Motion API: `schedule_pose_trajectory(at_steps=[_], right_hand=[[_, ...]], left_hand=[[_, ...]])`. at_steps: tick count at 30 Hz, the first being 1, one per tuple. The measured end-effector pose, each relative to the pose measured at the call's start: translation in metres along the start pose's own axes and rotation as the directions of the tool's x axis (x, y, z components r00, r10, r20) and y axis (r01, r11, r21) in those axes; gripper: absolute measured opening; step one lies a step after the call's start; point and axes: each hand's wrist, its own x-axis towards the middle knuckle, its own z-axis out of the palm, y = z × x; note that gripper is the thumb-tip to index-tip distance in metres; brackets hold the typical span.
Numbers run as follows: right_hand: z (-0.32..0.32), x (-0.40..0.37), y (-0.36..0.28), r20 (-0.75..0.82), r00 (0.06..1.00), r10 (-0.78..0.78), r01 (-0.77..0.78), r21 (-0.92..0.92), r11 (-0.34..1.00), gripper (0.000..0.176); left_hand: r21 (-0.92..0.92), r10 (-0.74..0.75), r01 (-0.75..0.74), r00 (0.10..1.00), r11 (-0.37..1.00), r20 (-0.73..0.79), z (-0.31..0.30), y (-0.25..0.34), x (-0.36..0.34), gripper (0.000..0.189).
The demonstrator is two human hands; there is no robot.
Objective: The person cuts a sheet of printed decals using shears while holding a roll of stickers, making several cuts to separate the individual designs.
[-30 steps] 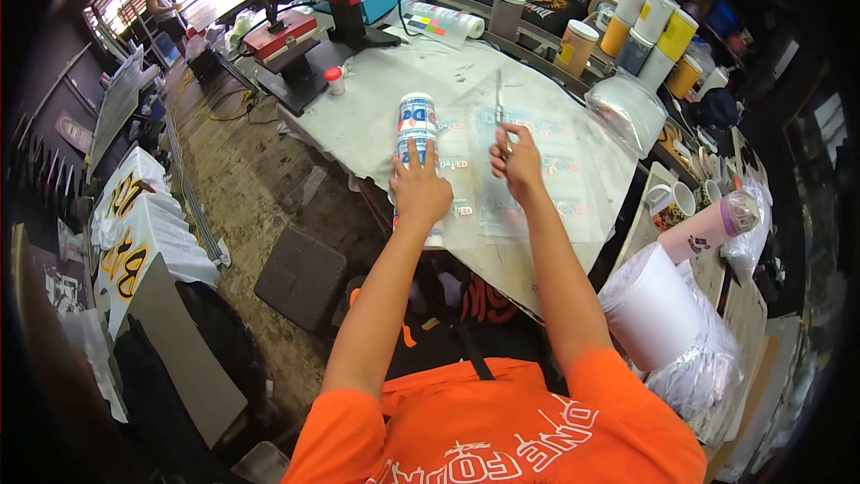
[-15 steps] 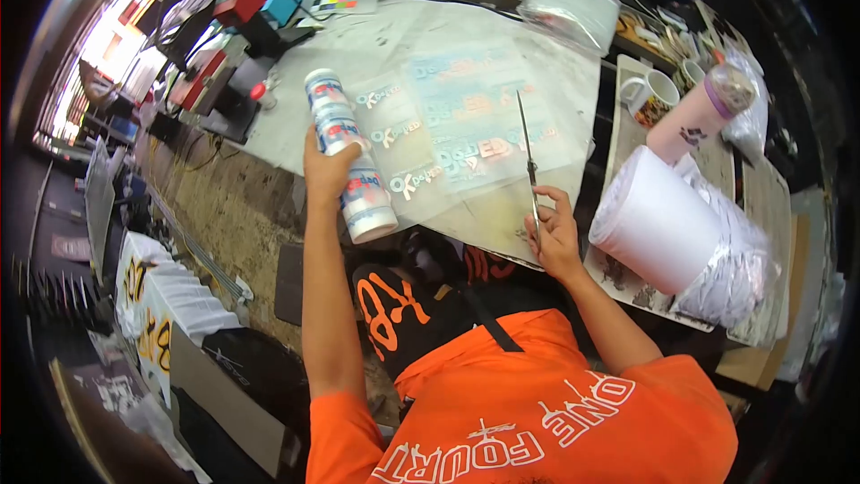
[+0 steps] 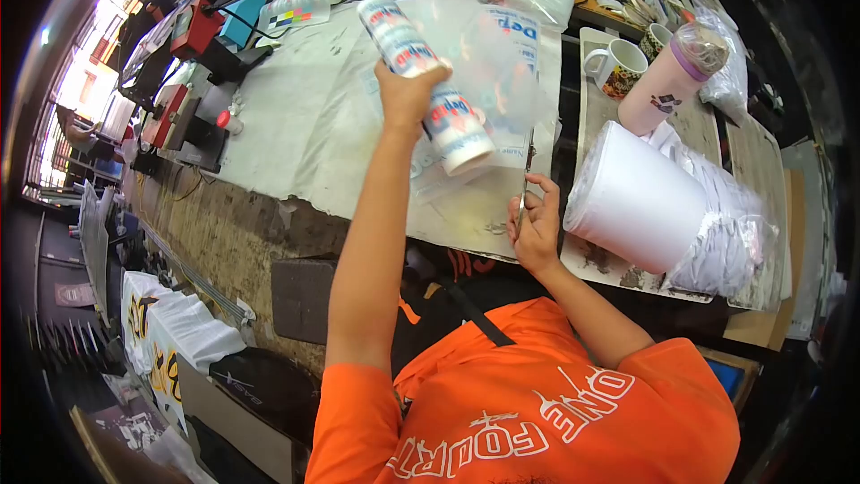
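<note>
1. Scissors with long silver blades [image 3: 524, 175] stand point-up in the right hand [image 3: 537, 226] at lower centre, fingers curled through the handles. I cannot tell whether the blades are parted. The tips sit close under the loose film, so a careless lift might snag or nick it.
2. Just right of that hand lies the big white paper roll in clear plastic wrap [image 3: 640, 211]. A swing of the forearm could set it rolling.
3. Higher, at upper centre, the left hand [image 3: 408, 94] is wrapped tight round the white printed film roll with red and blue lettering [image 3: 421, 58], held in the air and tilted. A loose clear printed sheet [image 3: 497, 58] trails from it. The roll may unwind or slip through the grip, creasing the prints.
4. Farther off, at upper right, the white patterned mug [image 3: 616, 64] and the pink tumbler with clear lid [image 3: 672, 81] stand near the trailing sheet, which could sweep them over.
</note>
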Motion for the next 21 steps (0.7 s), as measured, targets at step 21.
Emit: schedule_pose_trajectory(at_steps=[21], right_hand=[[0.000,0.005,0.005,-0.060,0.997,-0.039,0.029,-0.157,0.987,0.043]], left_hand=[[-0.064,-0.155,0.149,0.981,0.987,-0.115,-0.092,-0.042,-0.022,0.096]])
